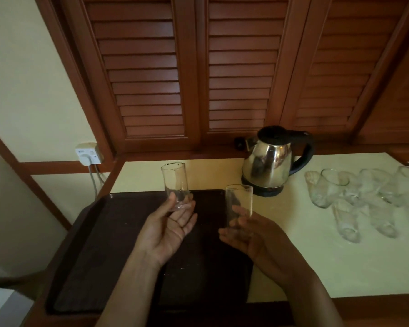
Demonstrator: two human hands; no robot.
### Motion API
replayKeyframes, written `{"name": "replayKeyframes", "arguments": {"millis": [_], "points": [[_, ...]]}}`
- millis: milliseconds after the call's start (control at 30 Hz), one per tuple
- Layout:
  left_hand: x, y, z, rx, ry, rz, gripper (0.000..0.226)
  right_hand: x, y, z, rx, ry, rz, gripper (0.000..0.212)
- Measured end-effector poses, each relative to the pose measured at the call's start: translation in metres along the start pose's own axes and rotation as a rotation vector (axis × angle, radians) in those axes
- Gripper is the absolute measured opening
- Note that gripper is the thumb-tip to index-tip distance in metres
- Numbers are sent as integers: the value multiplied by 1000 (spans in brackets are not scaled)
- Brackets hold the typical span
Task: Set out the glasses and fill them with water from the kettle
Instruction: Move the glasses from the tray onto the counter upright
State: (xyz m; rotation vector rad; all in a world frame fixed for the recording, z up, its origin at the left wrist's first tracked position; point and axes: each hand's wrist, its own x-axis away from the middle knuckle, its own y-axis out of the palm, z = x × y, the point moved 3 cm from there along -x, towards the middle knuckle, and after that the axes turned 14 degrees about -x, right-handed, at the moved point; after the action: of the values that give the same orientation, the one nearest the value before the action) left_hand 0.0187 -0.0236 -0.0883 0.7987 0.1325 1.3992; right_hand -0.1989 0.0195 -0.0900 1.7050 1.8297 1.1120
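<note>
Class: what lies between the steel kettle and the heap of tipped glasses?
Head view: only bare cream countertop between shiny steel kettle and clear glasses lying sideways.

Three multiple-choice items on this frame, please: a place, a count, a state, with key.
1. Where does the kettle stand? A on the floor; B on the counter beside the tray; C on a shelf.
2. How many hands hold a glass? A none; B one; C two.
3. The spare glasses on the counter are: A lying down; B upright, full; C boxed.
Key: B, its base sits on the pale top; C, left hand and right hand each grip one; A, they lie on their sides.
</note>
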Motion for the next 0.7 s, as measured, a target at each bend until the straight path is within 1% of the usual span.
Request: {"name": "replayKeyframes", "arguments": {"millis": [67,133,233,300,333,433,500,600,700], "points": [[-6,21,-7,-153,15,-18,21,5,-12,-16,139,-77,-5,67],[-10,41,-13,-256,46,-68,35,12,-24,-33,329,-186,20,63],[-17,74,-26,-316,88,-164,47,25,-47,-61,534,-356,119,53],[-26,95,-38,-414,124,-166,53,32,-63,-76,700,-429,192,50],[-32,103,-44,-488,160,-138,55,35,-72,-83,781,-454,226,51],[-46,131,-60,-781,284,-49,52,41,-102,-99,902,-502,316,54],[-54,151,-69,-969,349,-45,54,43,-122,-106,962,-507,354,57],[-72,169,-83,-1046,388,-45,62,45,-141,-112,1057,-509,384,60],[-92,181,-98,-1165,422,-20,70,43,-157,-115,1081,-500,389,62]]}}
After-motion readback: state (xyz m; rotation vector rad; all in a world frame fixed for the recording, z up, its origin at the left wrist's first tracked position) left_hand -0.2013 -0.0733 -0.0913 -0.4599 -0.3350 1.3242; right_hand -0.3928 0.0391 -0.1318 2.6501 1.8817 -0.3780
